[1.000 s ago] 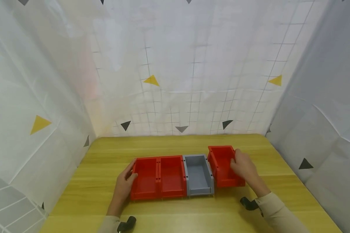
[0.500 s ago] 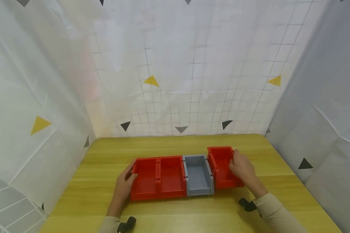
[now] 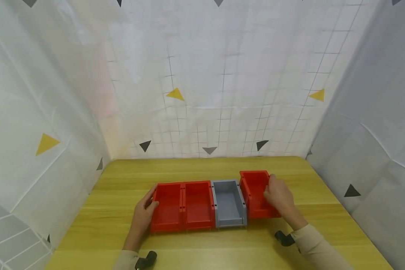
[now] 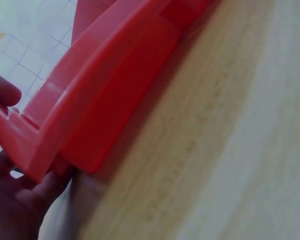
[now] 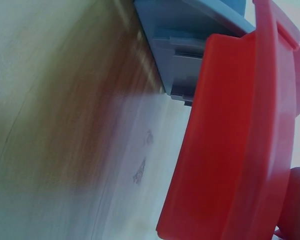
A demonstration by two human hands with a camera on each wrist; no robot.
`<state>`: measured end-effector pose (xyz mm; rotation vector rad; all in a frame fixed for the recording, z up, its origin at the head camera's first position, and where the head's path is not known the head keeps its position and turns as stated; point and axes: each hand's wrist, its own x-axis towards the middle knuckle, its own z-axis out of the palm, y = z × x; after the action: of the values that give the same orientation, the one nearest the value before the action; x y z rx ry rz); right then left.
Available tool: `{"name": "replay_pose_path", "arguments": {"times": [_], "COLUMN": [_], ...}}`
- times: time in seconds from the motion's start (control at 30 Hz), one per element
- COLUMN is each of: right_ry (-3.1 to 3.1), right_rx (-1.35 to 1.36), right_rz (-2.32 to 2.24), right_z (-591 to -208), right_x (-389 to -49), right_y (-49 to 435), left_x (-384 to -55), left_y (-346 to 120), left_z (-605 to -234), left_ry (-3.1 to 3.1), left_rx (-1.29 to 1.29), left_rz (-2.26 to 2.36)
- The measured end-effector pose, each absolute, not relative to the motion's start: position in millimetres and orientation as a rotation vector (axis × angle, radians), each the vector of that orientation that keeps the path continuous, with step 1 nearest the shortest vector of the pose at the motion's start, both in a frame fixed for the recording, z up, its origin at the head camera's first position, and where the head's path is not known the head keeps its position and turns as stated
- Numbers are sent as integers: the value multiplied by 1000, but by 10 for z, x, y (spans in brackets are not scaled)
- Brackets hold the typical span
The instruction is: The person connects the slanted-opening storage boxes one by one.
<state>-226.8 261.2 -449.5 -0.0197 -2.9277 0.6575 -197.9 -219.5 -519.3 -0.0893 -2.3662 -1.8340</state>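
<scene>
Three open-front plastic bins stand joined side by side in a row: the leftmost red bin (image 3: 168, 206), the middle red bin (image 3: 199, 204) and the grey bin (image 3: 228, 202). My left hand (image 3: 144, 213) grips the outer wall of the leftmost bin, thumb over its rim and fingers along the outside. A separate red bin (image 3: 256, 191) is pinched by its right wall in my right hand (image 3: 280, 195). In the right wrist view that held bin (image 5: 220, 135) hangs off the wood, close against the grey bin's side (image 5: 175, 45), which bears slotted ridges. Whether they touch is unclear.
The bins are on a wooden table (image 3: 202, 247). White sheeting (image 3: 202, 75) with grid lines and triangle marks rises behind the table and on both sides. A black wrist mount (image 3: 284, 238) sits by the right sleeve, another mount (image 3: 146, 260) by the left.
My right hand has shifted slightly left and toward me with the held red bin. The left hand and the row of bins stay where they were.
</scene>
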Motion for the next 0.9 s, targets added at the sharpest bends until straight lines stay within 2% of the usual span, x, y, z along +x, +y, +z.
{"name": "replay_pose_path", "arguments": {"times": [0.23,0.6,0.9], "right_ry": [-2913,-2968,-2954], "right_rx": [-40,-102,-9], "right_rz": [642,583,549], "right_z": [-4544,-4482,-4305], "right_x": [-2258,-2255,-2312], "right_y": [2603,2593,2284], "left_x": [-1974,-1814,-1815], "left_y": [-2214,-2128,-2115], "left_z": [-5212,-4903,-4898], "left_ry": [-2353,-2394,-2365], "left_rx": [-124,-115,-105], "left_rz": [-1814,-1812,-1852]}}
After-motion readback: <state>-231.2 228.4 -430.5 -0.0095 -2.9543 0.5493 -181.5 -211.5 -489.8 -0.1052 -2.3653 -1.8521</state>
